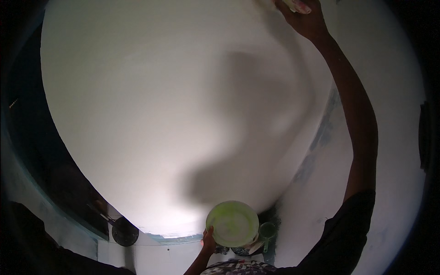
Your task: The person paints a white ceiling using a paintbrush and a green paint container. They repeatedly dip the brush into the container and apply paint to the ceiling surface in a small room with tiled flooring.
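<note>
A round light-green plate or shallow basin with whitish smears is low in the view. My left hand grips its left rim, thumb over the edge. Far up at the top right, my right hand is raised against the white wall. Its fingers are closed around a crumpled whitish piece with pink-red marks, perhaps a cloth or a sponge. The top edge of the picture cuts off part of that hand.
Beside the plate hangs or stands a small green dipper-like cup with a handle. A dark round object on a rod is at the lower left, near a dark opening. A second wall meets the white one at right.
</note>
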A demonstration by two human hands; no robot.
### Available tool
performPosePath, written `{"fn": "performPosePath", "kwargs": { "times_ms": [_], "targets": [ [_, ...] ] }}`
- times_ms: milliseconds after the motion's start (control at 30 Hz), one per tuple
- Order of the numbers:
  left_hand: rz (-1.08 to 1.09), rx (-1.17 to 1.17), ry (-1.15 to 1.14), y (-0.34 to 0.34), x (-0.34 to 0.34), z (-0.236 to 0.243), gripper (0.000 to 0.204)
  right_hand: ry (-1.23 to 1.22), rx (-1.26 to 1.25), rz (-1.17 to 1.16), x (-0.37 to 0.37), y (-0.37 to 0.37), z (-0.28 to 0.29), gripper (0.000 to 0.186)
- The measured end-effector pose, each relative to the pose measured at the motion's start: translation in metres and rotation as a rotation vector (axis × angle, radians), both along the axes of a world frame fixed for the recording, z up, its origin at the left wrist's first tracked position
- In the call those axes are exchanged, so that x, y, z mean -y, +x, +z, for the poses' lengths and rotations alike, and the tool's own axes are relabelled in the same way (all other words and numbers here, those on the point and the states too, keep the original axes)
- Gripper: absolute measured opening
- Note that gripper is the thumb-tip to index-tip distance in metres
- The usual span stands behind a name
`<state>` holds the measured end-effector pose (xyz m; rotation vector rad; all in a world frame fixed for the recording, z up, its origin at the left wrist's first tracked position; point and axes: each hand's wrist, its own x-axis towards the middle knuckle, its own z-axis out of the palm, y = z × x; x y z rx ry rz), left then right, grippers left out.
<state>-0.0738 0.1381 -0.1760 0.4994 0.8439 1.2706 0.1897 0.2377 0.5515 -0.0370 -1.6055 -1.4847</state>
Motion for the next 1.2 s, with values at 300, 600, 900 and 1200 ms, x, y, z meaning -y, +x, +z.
{"fn": "performPosePath", "kwargs": {
  "times_ms": [300, 600, 900, 1200],
  "targets": [
    [0.028, 0.034, 0.016, 0.048, 0.006, 0.000, 0.050, -0.627, 0.262, -0.235, 0.035, 0.005, -0.102, 0.029],
    [0.135, 0.011, 0.027, 0.077, -0.001, -0.011, 0.046, -1.032, 0.144, 0.010, 0.004, 0.045, -0.046, 0.019],
    [0.182, 0.050, -0.012, 0.123, -0.010, 0.031, 0.047, 0.080, 0.137, -0.302, -0.063, 0.103, 0.000, 0.026],
    [0.214, -0.011, -0.014, 0.121, -0.012, 0.002, 0.050, -1.393, 0.840, -0.389, -0.017, -0.003, -0.204, 0.017]
  ]
}}
